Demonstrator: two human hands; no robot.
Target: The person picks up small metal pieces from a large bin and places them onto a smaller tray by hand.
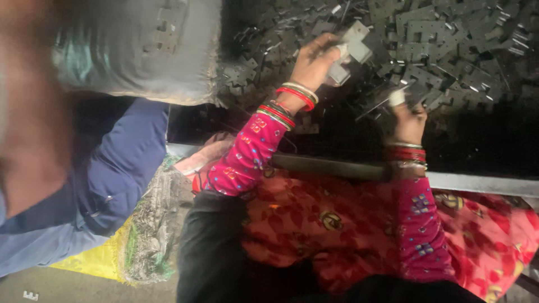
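Her left hand (315, 60) pinches a pale stamped metal plate (352, 46) above the dark heap of plates (449, 39); her right hand (409, 118) grips something blurred, unclear what.

Dull grey metal plates (449, 33); glossy bangles (297, 95); printed cloth sleeve (247, 157).

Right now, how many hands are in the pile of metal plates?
2: the left hand holds a plate above the pile; the right hand rests lower on the plates. Others may be hidden by the dark.
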